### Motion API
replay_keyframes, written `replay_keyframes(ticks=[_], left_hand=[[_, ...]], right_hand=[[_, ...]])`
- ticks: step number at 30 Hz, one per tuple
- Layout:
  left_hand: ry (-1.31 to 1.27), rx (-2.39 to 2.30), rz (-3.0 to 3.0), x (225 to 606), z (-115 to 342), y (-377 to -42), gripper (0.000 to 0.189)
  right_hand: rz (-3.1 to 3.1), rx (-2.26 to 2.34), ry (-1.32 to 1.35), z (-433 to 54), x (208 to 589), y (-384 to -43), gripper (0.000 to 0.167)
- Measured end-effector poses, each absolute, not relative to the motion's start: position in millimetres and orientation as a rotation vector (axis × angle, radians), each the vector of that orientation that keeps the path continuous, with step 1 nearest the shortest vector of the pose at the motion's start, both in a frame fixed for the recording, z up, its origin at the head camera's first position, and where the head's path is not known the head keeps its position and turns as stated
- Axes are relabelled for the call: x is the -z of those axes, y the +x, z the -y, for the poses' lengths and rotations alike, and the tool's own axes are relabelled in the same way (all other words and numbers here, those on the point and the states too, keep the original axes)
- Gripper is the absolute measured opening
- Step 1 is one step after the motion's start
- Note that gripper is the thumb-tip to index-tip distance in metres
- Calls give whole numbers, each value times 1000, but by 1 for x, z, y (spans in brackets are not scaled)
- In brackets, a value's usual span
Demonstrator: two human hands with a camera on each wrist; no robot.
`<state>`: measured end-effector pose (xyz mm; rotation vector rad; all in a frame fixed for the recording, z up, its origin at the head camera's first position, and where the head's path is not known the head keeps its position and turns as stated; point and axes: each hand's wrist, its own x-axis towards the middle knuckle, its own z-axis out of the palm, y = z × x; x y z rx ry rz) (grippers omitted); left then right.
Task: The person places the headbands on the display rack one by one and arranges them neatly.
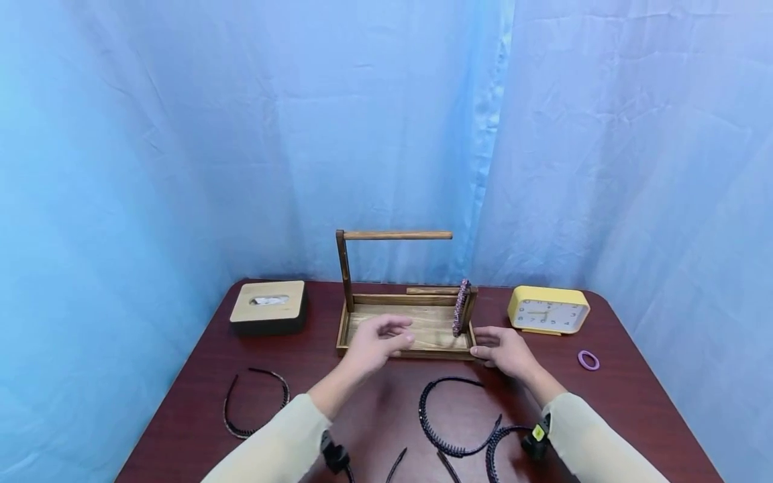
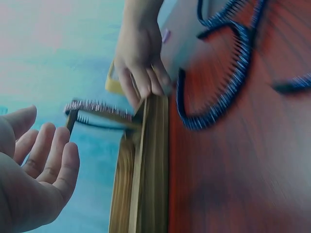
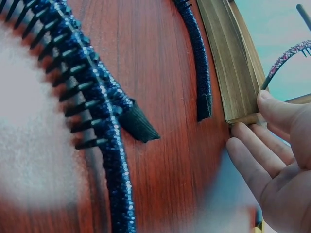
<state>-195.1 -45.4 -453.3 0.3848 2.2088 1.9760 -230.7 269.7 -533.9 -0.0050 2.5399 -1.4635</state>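
Observation:
A wooden headband stand has a tray base, a tall bar at its left and a shorter bar at its right. One headband with pinkish sparkle hangs on the short bar. My right hand holds the tray's right end, thumb at the front corner rim and fingers against the end wall. Over the tray's front my left hand hovers, its fingers loosely bent around nothing. A dark glittery toothed headband lies in front of the stand. Another dark headband lies by my right wrist.
At the left lies a thin headband, with a tissue box behind it. A yellow clock and a purple ring are at the right. More headband tips show at the bottom edge. Blue curtains hang behind the table.

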Motion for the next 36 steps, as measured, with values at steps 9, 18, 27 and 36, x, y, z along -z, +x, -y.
replay_keyframes(ticks=[9, 18, 27, 36], left_hand=[[350, -1828, -2386, 471, 145, -161, 35], [-48, -1759, -2520, 486, 215, -133, 33], [-85, -1537, -2766, 486, 272, -123, 38], [-95, -1369, -2746, 504, 317, -103, 41]], right_hand=[[-2556, 1421, -28, -273, 533, -231, 53], [-2602, 1334, -72, -277, 529, -236, 53], [-2598, 1321, -70, -277, 520, -239, 54], [-2579, 1324, -73, -272, 523, -238, 54]])
